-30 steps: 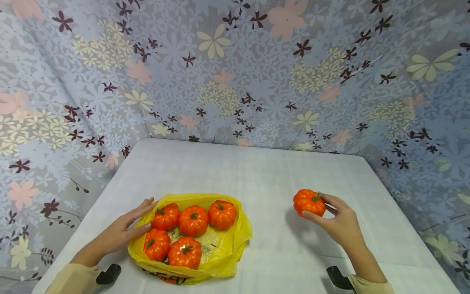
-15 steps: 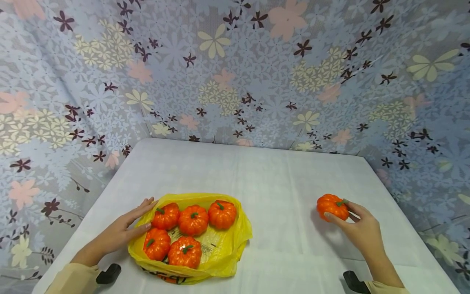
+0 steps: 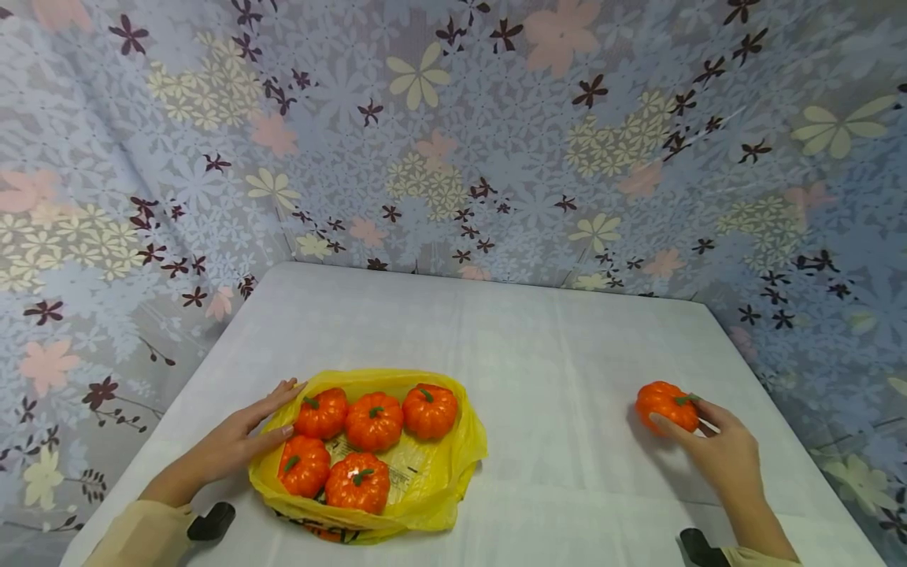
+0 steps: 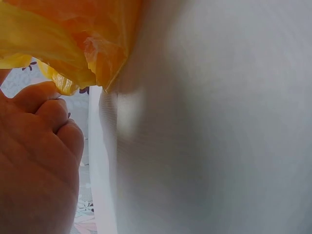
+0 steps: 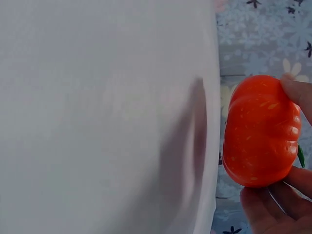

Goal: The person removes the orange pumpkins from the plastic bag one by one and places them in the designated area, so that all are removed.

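Note:
On the right, a small orange pumpkin (image 3: 667,407) with a green stem is gripped between the thumb and fingers of my right hand (image 3: 724,454). In the right wrist view a gap shows between this pumpkin (image 5: 262,131) and the table, with a shadow on the cloth. A yellow plastic bag (image 3: 439,488), its mouth spread wide, sits at the left of the table. Several like pumpkins (image 3: 374,422) lie inside it. My left hand (image 3: 227,449) holds the bag's left rim, thumb over the inner side and fingers outside. Some left fingertips are hidden by the plastic.
White cloth covers the table (image 3: 524,354). Flowered fabric (image 3: 425,157) hangs behind it and along both sides. Black camera mounts (image 3: 211,522) jut from both wrists. Printed paper (image 3: 404,476) shows at the bottom of the bag.
My right hand has carried the pumpkin rightward and a little nearer to me, lower toward the table. The left hand and the bag have stayed in place.

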`<state>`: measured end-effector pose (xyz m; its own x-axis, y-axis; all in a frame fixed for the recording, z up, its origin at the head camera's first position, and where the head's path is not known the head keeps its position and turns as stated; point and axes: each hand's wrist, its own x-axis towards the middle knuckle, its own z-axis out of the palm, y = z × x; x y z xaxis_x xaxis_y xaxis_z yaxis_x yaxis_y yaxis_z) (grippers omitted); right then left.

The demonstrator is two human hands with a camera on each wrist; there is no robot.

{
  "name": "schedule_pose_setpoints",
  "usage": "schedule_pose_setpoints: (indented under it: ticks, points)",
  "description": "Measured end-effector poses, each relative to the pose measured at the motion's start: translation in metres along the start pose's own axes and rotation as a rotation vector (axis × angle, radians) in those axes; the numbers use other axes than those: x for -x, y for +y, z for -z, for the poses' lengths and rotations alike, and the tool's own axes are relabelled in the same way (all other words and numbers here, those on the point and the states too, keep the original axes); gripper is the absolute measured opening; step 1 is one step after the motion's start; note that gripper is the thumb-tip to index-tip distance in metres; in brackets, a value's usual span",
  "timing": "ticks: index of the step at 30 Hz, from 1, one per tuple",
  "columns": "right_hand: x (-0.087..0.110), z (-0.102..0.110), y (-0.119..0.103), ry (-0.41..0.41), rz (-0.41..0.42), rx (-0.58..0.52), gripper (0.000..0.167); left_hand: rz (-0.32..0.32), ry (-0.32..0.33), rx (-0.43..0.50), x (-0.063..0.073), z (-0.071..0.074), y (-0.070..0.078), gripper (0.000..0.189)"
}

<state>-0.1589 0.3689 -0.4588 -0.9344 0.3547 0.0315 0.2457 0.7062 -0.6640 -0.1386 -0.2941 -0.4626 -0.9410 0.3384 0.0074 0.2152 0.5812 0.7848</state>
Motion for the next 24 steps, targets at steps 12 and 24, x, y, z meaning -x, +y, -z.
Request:
schedule_pose_setpoints:
  ticks: [12, 24]
  points:
    - [-0.007, 0.007, 0.010, -0.011, -0.108, 0.032, 0.103, 0.000, 0.000, 0.012, 0.001, 0.000, 0.000, 0.061]
    - [-0.011, 0.001, 0.017, -0.033, -0.081, 0.048, 0.107, 0.005, 0.001, 0.009, 0.001, 0.000, 0.001, 0.061]
